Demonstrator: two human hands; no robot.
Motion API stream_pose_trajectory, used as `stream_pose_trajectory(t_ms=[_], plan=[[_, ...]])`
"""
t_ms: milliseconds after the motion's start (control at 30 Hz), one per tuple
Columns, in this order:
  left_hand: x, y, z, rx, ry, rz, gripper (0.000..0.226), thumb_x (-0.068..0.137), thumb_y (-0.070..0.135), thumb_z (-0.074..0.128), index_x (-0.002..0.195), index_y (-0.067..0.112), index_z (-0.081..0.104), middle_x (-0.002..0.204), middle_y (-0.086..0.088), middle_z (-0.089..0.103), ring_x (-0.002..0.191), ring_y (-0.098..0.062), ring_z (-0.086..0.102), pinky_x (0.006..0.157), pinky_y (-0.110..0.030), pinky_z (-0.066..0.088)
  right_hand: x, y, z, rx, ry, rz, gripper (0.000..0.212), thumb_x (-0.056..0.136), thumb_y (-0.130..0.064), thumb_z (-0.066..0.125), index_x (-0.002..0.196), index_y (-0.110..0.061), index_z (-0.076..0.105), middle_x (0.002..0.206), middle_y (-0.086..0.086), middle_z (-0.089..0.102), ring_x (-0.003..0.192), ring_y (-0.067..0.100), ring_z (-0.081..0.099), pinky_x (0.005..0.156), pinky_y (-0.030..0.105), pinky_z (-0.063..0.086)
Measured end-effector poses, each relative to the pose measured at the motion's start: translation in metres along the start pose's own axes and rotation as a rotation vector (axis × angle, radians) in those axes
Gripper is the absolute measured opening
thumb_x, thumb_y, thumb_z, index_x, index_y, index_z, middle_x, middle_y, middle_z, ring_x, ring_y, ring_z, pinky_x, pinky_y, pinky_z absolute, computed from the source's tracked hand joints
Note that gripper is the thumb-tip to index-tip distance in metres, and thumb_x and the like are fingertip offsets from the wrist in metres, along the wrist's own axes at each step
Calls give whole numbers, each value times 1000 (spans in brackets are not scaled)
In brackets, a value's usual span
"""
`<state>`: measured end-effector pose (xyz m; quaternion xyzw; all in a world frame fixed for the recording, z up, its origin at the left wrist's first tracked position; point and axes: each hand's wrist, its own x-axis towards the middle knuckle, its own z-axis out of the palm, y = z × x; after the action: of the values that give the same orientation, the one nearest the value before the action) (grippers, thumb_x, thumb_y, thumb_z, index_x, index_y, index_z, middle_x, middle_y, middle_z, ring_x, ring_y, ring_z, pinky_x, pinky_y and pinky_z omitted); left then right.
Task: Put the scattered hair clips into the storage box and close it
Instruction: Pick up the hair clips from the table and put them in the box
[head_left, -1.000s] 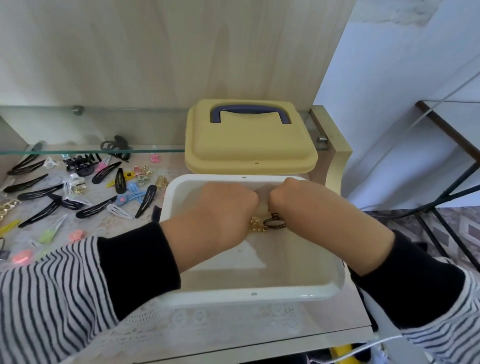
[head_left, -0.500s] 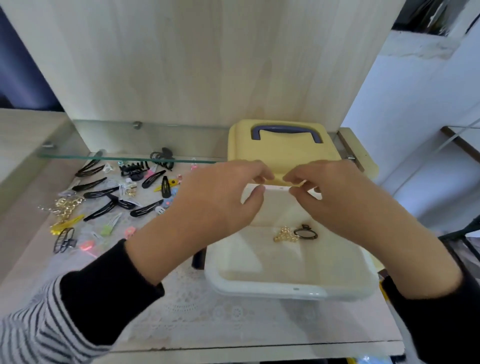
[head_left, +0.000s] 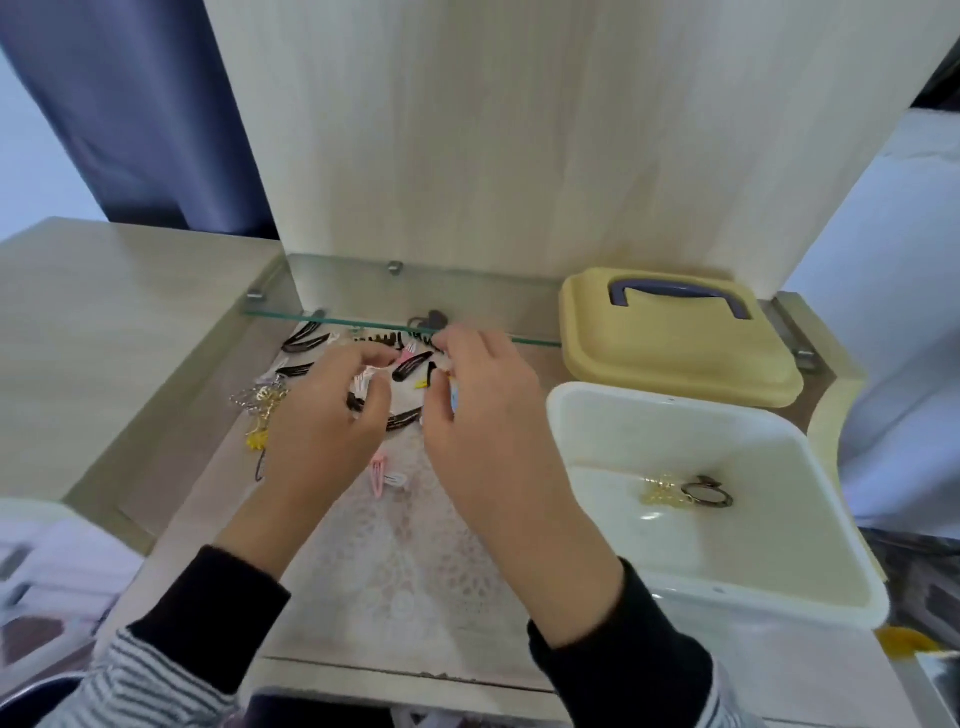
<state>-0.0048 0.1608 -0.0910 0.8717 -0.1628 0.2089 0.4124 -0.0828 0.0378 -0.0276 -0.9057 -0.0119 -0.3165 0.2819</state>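
Observation:
Scattered hair clips lie on a lace mat (head_left: 395, 561) left of the box: black snap clips (head_left: 413, 365), a pink clip (head_left: 378, 475), a gold chain clip (head_left: 260, 400). Both my hands hover low over this pile. My left hand (head_left: 322, 421) has curled, parted fingers around a white clip (head_left: 363, 384). My right hand (head_left: 483, 415) spreads its fingers beside a light-blue clip (head_left: 454, 397). Neither clearly grips anything. The white storage box (head_left: 571, 415) stands open at the right, with a gold clip (head_left: 658, 491) and a dark clip (head_left: 707, 491) inside.
The yellow lid (head_left: 675, 358) with its purple handle lies behind the box. A glass shelf (head_left: 415, 296) runs just above the far clips, under a tall wooden back panel. The table edge is close below my wrists.
Both hands have left the box and swung left onto the pile of clips. The camera has turned left with them. The two clips stay in the box.

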Motion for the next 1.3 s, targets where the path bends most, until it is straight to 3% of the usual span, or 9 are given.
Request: stream_pose_trajectory(t_ms=[100, 267, 433, 733, 867, 1000, 1167, 1233, 1300], plan=[[-14, -28, -2, 125, -11, 0, 20, 91, 21, 55, 108, 24, 66, 105, 14, 66, 95, -12, 63, 77, -26, 46, -11, 1, 36, -6, -60, 33, 20, 82, -4, 57, 102, -4, 60, 97, 10, 59, 85, 26, 58, 68, 19, 35], [-32, -58, -5, 366, -211, 26, 34, 86, 47, 42, 108, 37, 65, 111, 16, 64, 106, -12, 59, 91, -34, 32, -36, 24, 78, 3, -323, 119, 27, 93, -17, 50, 115, -5, 58, 112, 11, 53, 104, 26, 52, 87, 31, 43], [-35, -62, -4, 445, -281, 39, 42, 82, 61, 38, 106, 43, 68, 115, 19, 60, 112, -12, 54, 95, -39, 30, -48, 29, 91, -11, -376, 107, 20, 90, -15, 54, 100, -1, 64, 99, 15, 56, 92, 30, 54, 75, 36, 48], [-31, -68, -5, 500, -333, 68, 42, 81, 66, 35, 97, 45, 67, 110, 20, 57, 112, -11, 52, 94, -37, 23, -49, 33, 95, -70, -402, 68, 18, 90, -8, 55, 103, 1, 62, 105, 15, 55, 100, 27, 51, 80, 29, 42], [-28, -68, -5, 437, -362, 43, 42, 80, 67, 35, 98, 44, 65, 109, 21, 57, 112, -8, 51, 95, -37, 25, -47, 34, 97, -101, -440, 76, 15, 87, -1, 55, 98, 2, 64, 101, 18, 56, 95, 33, 54, 75, 34, 44], [-22, -65, -11, 300, -390, 55, 14, 88, 46, 59, 98, 38, 65, 101, 22, 64, 105, -7, 58, 96, -37, 35, -41, 29, 86, -191, -467, 47, 20, 88, -7, 52, 104, -3, 63, 101, 16, 59, 94, 34, 57, 70, 34, 42], [-13, -43, -25, -17, -424, -44, 6, 90, 27, 65, 95, 27, 62, 83, 15, 70, 76, 1, 66, 56, -16, 50, -34, 12, 55, -166, -449, 44, 23, 94, -9, 47, 116, -12, 52, 103, 9, 53, 90, 28, 55, 66, 30, 38], [-6, -23, -30, -118, -402, -50, 5, 90, 19, 65, 93, 21, 63, 80, 11, 70, 80, 2, 66, 58, -6, 47, -28, 5, 38, -95, -358, 1, 17, 91, -3, 52, 106, -10, 56, 92, 7, 50, 75, 24, 48, 56, 24, 31], [3, 1, -33, -225, -356, -68, 6, 88, 17, 67, 91, 20, 63, 79, 8, 70, 76, 1, 67, 66, -11, 49, -18, 2, 16, -81, -313, -6, 11, 89, -1, 55, 97, -7, 60, 89, 6, 53, 72, 22, 47, 54, 21, 32]])
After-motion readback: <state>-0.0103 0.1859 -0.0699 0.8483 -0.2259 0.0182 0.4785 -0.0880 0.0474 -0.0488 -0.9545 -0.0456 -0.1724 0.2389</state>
